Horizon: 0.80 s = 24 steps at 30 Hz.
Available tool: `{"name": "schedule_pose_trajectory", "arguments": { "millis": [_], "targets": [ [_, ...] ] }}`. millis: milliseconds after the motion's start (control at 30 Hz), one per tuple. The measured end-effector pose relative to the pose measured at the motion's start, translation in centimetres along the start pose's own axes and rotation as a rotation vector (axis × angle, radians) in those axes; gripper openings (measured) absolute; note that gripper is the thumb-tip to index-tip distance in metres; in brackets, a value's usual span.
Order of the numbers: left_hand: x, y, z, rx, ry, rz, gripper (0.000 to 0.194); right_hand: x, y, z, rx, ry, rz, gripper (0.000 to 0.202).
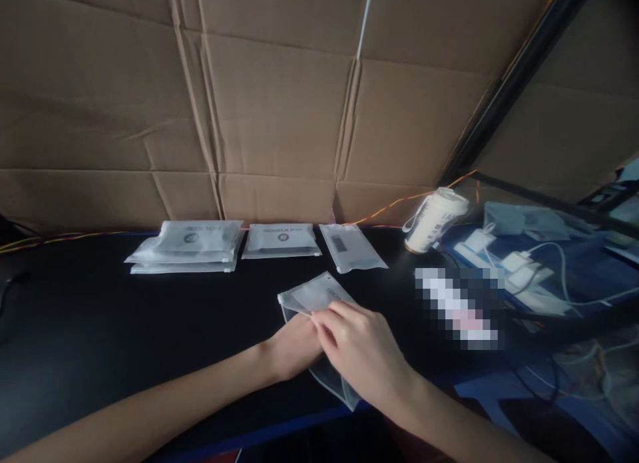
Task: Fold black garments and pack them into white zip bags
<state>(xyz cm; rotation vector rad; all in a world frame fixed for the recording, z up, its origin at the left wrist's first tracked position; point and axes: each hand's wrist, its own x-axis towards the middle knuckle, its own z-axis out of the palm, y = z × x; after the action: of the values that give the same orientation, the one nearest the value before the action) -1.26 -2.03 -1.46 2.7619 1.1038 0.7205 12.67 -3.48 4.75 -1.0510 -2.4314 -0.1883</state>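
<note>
Head view: lower centre, the right hand (367, 340) pinches the bag (319, 293) by its edge; the left hand (293, 350) has its fingers hidden, grip unclear. Best hold that edge taut, avoiding creases.

Likely a workshop, given the cardboard partition (279, 104) and stacked zip pouches (172, 245).

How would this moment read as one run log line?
left hand: at zip bag mouth, fingers hidden | right hand: pinching zip bag edge | beyond: bag stack, white cup on black table
</note>
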Motion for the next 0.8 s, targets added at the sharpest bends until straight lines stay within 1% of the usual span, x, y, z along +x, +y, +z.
{"name": "schedule_pose_trajectory", "arguments": {
  "millis": [100,133,167,200,233,267,300,333,367,400,433,467,500,567,600,667,733,800],
  "targets": [
    [-1.6,0.0,-1.7,-0.010,-0.004,0.089,0.015,0.1,0.7,-0.4,-0.003,-0.009,0.045,0.022],
    [-2.3,-0.1,-2.4,-0.026,0.026,0.090,0.017,0.1,0.8,-0.5,-0.004,-0.006,0.054,0.022],
    [-3.0,-0.3,-3.1,-0.051,0.075,0.059,0.021,0.2,0.9,-0.7,-0.007,-0.004,0.064,0.022],
    [-3.6,-0.5,-3.7,-0.084,0.138,-0.011,0.023,0.2,1.0,-0.8,-0.013,0.000,0.073,0.022],
    [-4.1,-0.8,-4.3,-0.127,0.211,-0.123,0.023,0.3,1.0,-0.8,-0.018,0.006,0.082,0.022],
    [-4.4,-1.1,-4.7,-0.183,0.279,-0.270,0.021,0.3,0.9,-0.9,-0.022,0.014,0.091,0.022],
    [-4.5,-1.4,-4.9,-0.266,0.323,-0.429,0.021,0.4,0.7,-0.9,-0.021,0.024,0.100,0.022],
    [-4.4,-1.8,-5.0,-0.386,0.326,-0.577,0.025,0.5,0.5,-1.0,-0.011,0.031,0.105,0.023],
    [-4.1,-2.1,-4.9,-0.538,0.291,-0.693,0.030,0.5,0.3,-1.0,0.007,0.040,0.111,0.023],
    [-3.8,-2.5,-4.7,-0.702,0.235,-0.769,0.034,0.6,0.0,-0.9,0.032,0.046,0.116,0.022],
    [-3.3,-2.8,-4.5,-0.851,0.174,-0.805,0.034,0.6,-0.2,-0.9,0.068,0.048,0.120,0.021],
    [-2.9,-3.2,-4.2,-0.967,0.127,-0.808,0.033,0.7,-0.3,-0.8,0.118,0.044,0.123,0.019],
    [-2.5,-3.5,-3.8,-1.042,0.106,-0.792,0.031,0.8,-0.3,-0.7,0.184,0.033,0.128,0.017],
    [-1.8,-4.1,-3.2,-1.105,0.113,-0.749,0.029,1.2,0.2,-0.4,0.340,-0.011,0.142,0.015],
    [-1.5,-4.3,-3.0,-1.123,0.109,-0.741,0.030,1.6,0.8,-0.1,0.412,-0.032,0.146,0.015],
    [-1.1,-4.8,-2.7,-1.142,0.087,-0.768,0.032,2.7,2.4,0.9,0.515,-0.043,0.145,0.015],
    [-1.0,-5.0,-2.6,-1.139,0.070,-0.814,0.033,4.1,4.2,2.3,0.570,-0.018,0.134,0.013],
    [-0.9,-5.1,-2.5,-1.133,0.074,-0.827,0.032,5.4,5.7,3.9,0.623,-0.048,0.147,0.014]
  ]
}}
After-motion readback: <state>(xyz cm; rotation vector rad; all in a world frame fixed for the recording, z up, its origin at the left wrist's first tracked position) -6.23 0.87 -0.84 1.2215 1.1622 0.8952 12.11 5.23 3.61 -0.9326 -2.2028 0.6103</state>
